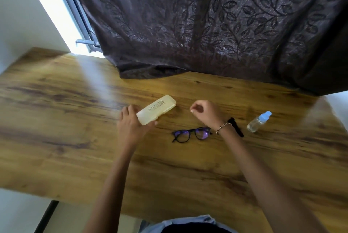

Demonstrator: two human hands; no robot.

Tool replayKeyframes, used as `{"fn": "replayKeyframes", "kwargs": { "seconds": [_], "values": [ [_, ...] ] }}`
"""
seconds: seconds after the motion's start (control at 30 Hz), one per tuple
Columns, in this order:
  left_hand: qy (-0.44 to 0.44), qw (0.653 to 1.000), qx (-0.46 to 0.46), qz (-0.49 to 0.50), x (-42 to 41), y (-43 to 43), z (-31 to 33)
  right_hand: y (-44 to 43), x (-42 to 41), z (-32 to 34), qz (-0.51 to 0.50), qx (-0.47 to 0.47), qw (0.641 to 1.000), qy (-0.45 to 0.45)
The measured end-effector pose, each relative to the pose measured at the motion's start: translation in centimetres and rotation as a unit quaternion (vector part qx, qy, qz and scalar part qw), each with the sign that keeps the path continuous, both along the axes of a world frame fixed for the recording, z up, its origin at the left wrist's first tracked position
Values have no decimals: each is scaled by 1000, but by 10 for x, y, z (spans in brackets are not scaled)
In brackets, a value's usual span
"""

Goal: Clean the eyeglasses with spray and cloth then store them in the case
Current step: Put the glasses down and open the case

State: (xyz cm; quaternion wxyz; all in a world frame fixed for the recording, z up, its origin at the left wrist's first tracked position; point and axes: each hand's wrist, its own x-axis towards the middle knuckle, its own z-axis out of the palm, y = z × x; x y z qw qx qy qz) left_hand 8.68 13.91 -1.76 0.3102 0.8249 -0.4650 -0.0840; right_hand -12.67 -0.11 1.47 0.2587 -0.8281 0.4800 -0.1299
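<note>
Looking down from the head view, we see a wood-grain tabletop (75,148) with both bare forearms reaching onto it. The left hand (130,121) lies with its fingers spread loosely around the near end of a pale yellow, translucent case (156,109); the case is closed, rests flat on the tabletop and runs diagonally away from the hand toward the upper right. We cannot tell whether the hand grips the case firmly or only steadies it. The right hand (204,112) hangs above the tabletop, curled into a loose fist with thumb and fingertips drawn together; we see nothing held in it. A beaded bracelet (223,127) sits on the right wrist. The eyeglasses (191,134), dark-framed with a violet sheen on the lenses, lie on the tabletop between the two forearms, nearer to us than the case and apart from it. Just behind the right wrist lies a black cloth (235,126), partly hidden by the arm. A small clear spray bottle (259,121) with a pale blue cap lies tilted on the tabletop to the right of the cloth, near it but not touching. A dark curtain (207,25) with a leaf pattern hangs at the far edge, its hem resting on the tabletop.
</note>
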Motion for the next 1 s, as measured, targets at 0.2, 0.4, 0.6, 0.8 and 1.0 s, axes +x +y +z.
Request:
{"fn": "replayKeyframes", "kwargs": {
  "seconds": [0.2, 0.4, 0.6, 0.8, 1.0],
  "values": [
    [17, 994, 112, -13, 24, 3, -14, -14, 59, 1, 112, -21, 993, 5],
    [-3, 991, 129, -26, 26, -4, -18, -23, 78, -4, 145, 14, 987, 61],
    [24, 995, 44, -81, 21, -20, -16, -29, 50, -11, 125, 65, 990, 23],
    [70, 990, 53, -108, 9, -42, -22, -29, 35, -12, 110, 18, 994, 14],
    [297, 954, 0, -42, 11, -35, -15, -29, 38, -14, 97, 8, 995, 8]
  ]
}}
